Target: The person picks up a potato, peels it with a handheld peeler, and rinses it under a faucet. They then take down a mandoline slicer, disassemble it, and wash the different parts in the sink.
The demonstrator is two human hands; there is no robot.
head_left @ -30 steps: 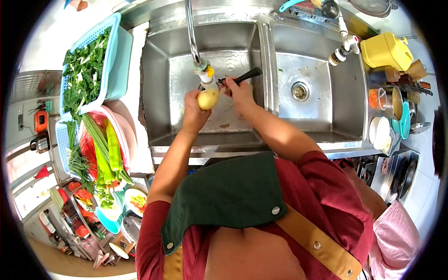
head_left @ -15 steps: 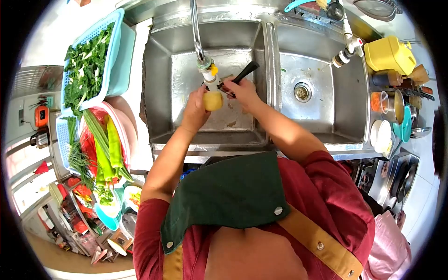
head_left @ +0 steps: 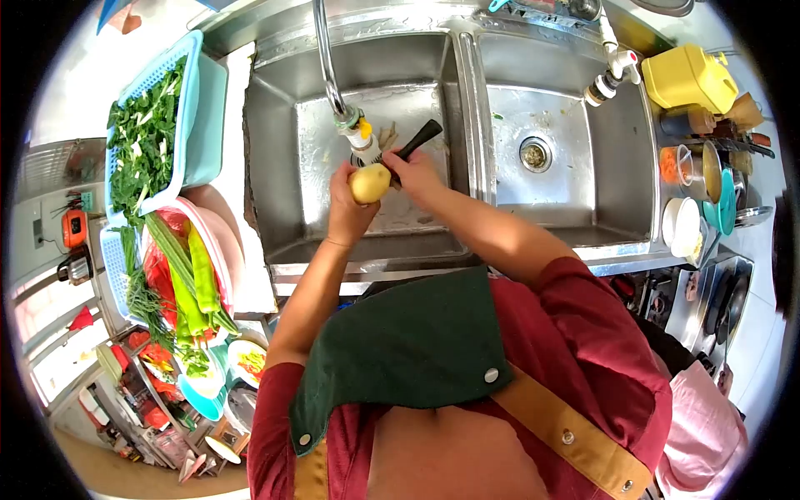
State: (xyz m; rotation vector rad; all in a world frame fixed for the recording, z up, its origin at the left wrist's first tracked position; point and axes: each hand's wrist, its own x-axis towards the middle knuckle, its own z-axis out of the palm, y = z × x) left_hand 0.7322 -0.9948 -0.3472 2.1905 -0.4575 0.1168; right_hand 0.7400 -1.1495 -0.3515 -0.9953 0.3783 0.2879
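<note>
Potato: a round yellow potato [head_left: 369,183], held over the left basin [head_left: 410,102], just below the tap nozzle in the view
Left hand: the left hand [head_left: 344,215] is curled closed around the potato from the side and beneath, its front left exposed
Right hand: the right hand [head_left: 419,177] is closed around a black-handled tool [head_left: 421,137], right beside the potato; the tool's working end is hidden, so I cannot tell whether it touches the skin
Tap: a curved metal tap [head_left: 325,54] with a yellow piece near its nozzle, reaching down to the hands
Scraps: thin brownish scraps [head_left: 387,136] on the basin floor, just beyond the hands
Right basin: the right basin [head_left: 575,179] has a round drain [head_left: 535,154] in its floor
Greens: chopped leaves [head_left: 143,154] in a light blue basket [head_left: 191,108], left of the sink
Peppers: long green peppers [head_left: 202,271] beside a ridged gourd [head_left: 171,246], over red plastic
Jug: a yellow jug [head_left: 690,79], right of the sink
Lettering: any print on the packages at lower left is too small to read
</note>
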